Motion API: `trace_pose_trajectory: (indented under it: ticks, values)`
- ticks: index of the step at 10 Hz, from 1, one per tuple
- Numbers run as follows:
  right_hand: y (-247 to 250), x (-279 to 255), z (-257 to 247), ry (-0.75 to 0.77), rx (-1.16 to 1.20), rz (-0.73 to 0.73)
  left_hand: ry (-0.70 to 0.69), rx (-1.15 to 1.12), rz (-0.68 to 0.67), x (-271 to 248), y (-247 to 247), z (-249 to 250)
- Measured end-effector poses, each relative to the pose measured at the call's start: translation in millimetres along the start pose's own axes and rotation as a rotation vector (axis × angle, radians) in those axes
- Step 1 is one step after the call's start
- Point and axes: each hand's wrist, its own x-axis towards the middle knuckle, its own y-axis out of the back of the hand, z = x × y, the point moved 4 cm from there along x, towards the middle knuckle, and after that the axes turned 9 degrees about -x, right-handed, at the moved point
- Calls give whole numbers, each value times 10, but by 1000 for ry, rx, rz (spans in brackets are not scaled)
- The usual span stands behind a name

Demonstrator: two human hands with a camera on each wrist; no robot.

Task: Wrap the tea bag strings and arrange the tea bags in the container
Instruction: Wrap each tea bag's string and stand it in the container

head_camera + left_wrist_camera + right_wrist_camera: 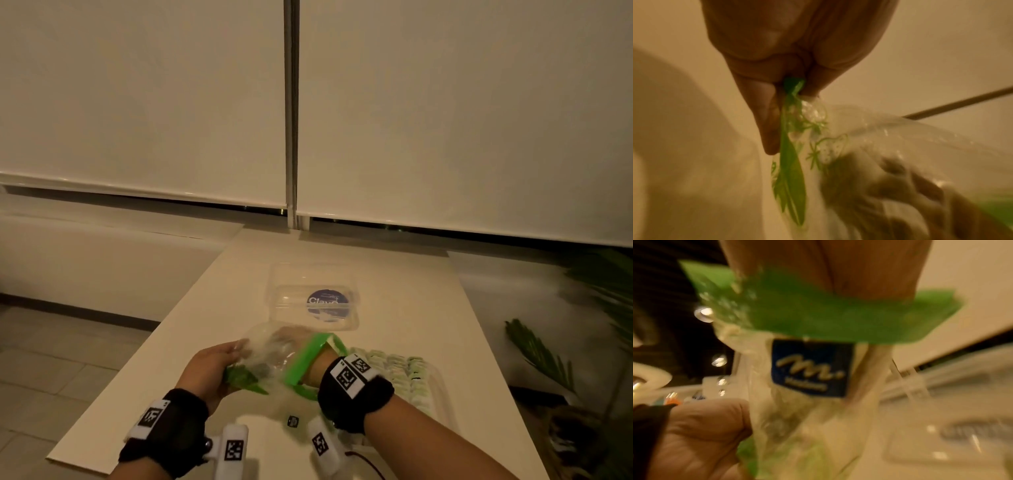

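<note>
A clear plastic bag (270,359) with a green band (308,359) round its mouth hangs just above the table. My left hand (209,366) pinches the bag's green printed bottom corner (793,86) between thumb and fingers. My right hand (291,337) is pushed into the bag past the wrist and shows only blurred through the plastic (890,186), so its grip is unclear. The bag carries a blue label (809,368). Under my right forearm, rows of green-and-white tea bags (407,373) fill a clear container (442,394).
A clear lid with a round blue sticker (313,296) lies beyond the hands on the cream table (411,291). A small dark tag (293,421) lies near the front edge. Plant leaves (537,353) stand off the table's right side.
</note>
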Motion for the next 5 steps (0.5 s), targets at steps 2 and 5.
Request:
trace_pose_trajectory:
  ticks: [2, 5]
  values:
    - [173, 8, -103, 97, -316, 178, 162, -238, 81, 144, 215, -267]
    - [218, -32, -140, 272, -255, 230, 282, -297, 87, 188, 225, -449]
